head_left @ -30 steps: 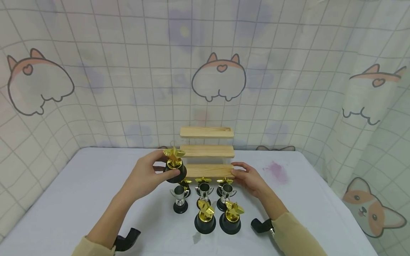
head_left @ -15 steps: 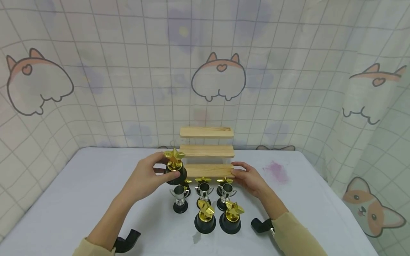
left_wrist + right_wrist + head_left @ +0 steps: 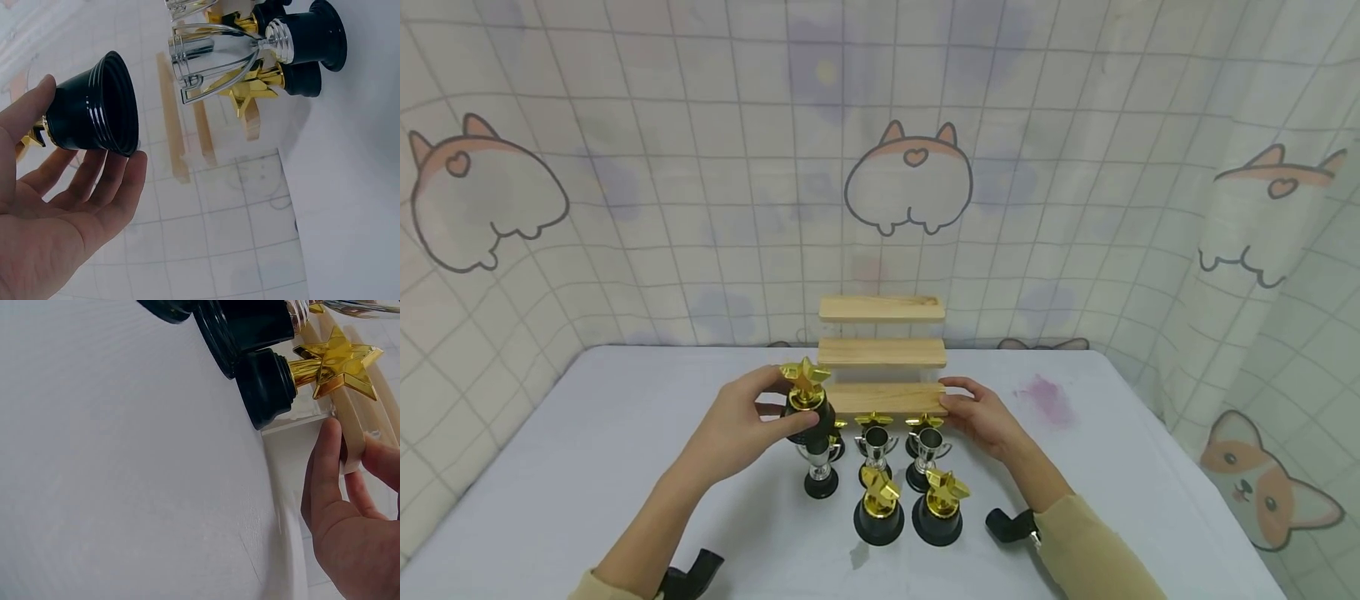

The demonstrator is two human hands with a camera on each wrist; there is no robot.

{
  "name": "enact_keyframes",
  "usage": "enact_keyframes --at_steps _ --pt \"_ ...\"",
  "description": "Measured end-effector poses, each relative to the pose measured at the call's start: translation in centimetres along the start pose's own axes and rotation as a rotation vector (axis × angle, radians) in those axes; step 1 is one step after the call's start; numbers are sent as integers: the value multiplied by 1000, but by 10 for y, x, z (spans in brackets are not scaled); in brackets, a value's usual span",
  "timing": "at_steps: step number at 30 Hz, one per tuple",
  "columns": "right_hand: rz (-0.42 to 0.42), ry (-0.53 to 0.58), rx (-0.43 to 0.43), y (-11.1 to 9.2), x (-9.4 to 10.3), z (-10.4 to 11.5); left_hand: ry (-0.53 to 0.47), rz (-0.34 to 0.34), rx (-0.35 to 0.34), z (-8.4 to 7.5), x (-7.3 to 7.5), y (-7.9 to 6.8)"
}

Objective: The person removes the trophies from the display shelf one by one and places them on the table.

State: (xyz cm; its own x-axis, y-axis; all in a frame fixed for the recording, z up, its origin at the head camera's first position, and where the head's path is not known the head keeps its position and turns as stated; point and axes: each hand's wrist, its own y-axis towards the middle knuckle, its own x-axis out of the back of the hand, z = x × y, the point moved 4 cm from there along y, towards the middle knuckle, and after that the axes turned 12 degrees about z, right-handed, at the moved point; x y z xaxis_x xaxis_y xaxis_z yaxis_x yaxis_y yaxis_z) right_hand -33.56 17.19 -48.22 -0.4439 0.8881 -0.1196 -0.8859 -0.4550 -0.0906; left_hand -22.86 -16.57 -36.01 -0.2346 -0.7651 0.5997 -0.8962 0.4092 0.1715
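My left hand [image 3: 739, 423] grips the black base of a gold star trophy [image 3: 806, 398], thumb on one side and fingers on the other. The trophy is held in the air in front of the left end of the lowest wooden shelf board [image 3: 880, 398]; its hollow base [image 3: 94, 106] faces the left wrist camera. My right hand [image 3: 987, 418] pinches the right end of that board, as the right wrist view shows at the board's end [image 3: 351, 434]. Below the held trophy stands a silver cup trophy [image 3: 822, 477], its top partly hidden.
Two more silver cups [image 3: 877, 448] stand before the shelf, with small gold star trophies [image 3: 925, 422] behind them. Nearer stand two larger gold star trophies [image 3: 880, 510]. Two higher boards [image 3: 882, 352] rise behind. A patterned cloth [image 3: 730, 208] hangs at the back of the white table [image 3: 625, 400].
My left hand has lowered the star trophy slightly, and it now covers the top of the silver cup behind. My right hand keeps its hold on the board.
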Motion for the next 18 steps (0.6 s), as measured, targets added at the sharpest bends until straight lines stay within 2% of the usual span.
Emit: enact_keyframes --at_steps 9,18 --pt "8 2 8 1 1 -1 4 11 13 3 -4 -4" --pt "11 23 18 1 0 0 7 15 15 3 -7 -15"
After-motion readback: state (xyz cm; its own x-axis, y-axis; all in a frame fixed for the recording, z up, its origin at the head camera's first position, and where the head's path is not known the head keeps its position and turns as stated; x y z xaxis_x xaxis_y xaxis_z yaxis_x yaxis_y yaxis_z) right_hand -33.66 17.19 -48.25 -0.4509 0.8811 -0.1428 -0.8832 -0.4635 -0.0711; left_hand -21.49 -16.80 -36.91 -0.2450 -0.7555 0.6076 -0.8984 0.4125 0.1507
